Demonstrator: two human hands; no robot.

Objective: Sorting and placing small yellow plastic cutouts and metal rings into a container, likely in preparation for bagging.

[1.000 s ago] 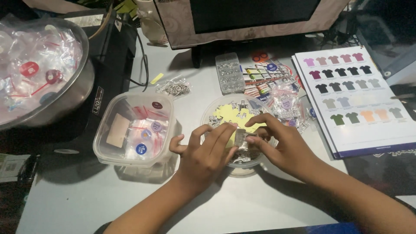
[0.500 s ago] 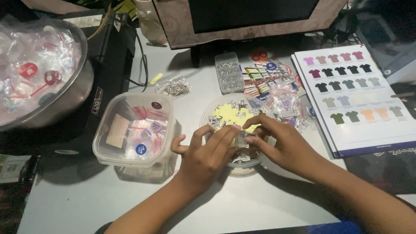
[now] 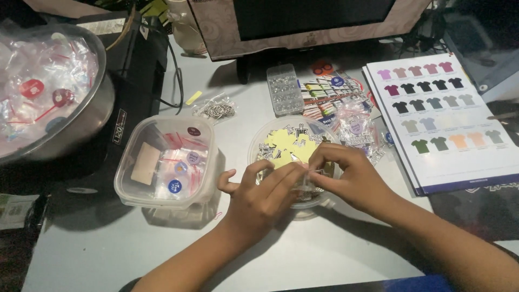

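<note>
A pale grey desk (image 3: 108, 249) under dim light, with a dark monitor (image 3: 313, 16) standing at the back edge, well beyond the fingers. Both hands meet over a round clear tub (image 3: 259, 141) holding yellow paper cutouts (image 3: 289, 146) and small black-and-white pieces. The left hand (image 3: 259, 197) comes in from below, fingers stretched forward and pressed together against a small clear item (image 3: 308, 181), thumb sticking out to the side. The right hand (image 3: 351, 176) curls in from the other side, fingertips pinching that same small item, so both hands grasp it right over the tub's near rim; what exactly it is, I cannot tell, too small and glossy. Just to the left of the grip sits a square clear plastic container (image 3: 167, 162) with little bagged stickers and a tan card inside, apart from the tub. Further left of that, a big metal bowl (image 3: 81, 124) full of clear packets with red discs. Beyond the grip, toward the monitor, a small clear compartment box (image 3: 285, 89) and a loose heap of metal rings (image 3: 216, 110). Off to the right of the hands lies a printed sheet of coloured shirt shapes (image 3: 448, 119), with a few clear packets (image 3: 354, 127) between it and the tub.
</note>
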